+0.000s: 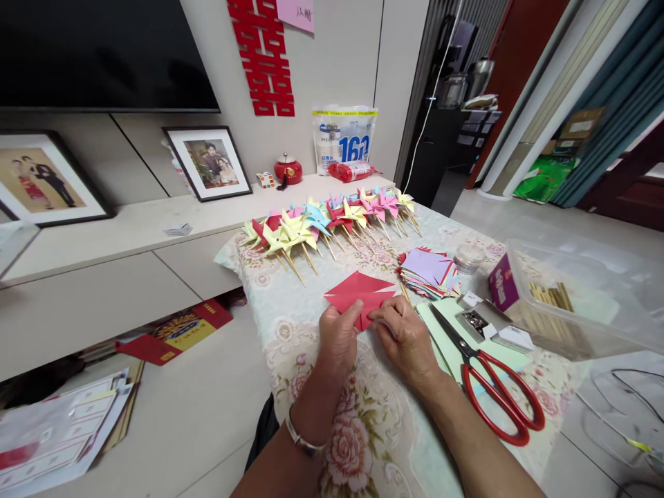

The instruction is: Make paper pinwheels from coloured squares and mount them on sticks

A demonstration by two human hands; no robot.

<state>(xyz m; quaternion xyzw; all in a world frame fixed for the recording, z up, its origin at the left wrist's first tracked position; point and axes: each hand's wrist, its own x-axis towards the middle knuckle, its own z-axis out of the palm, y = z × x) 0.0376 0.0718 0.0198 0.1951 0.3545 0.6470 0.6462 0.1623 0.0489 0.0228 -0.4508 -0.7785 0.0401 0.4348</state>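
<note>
A red paper square, cut and partly folded, lies on the floral tablecloth. My left hand pinches its near edge with thumb and fingers closed on the paper. Beside it, my right hand is closed too, fingers pressing on the same near corner. A silver bracelet sits on my left wrist. Behind the paper lies a row of several finished colourful pinwheels on wooden sticks.
Red-handled scissors lie right of my hands on green paper. A stack of coloured paper squares, a small jar, a pin box and a clear plastic bin holding sticks stand at the right. A cabinet with framed photos is on the left.
</note>
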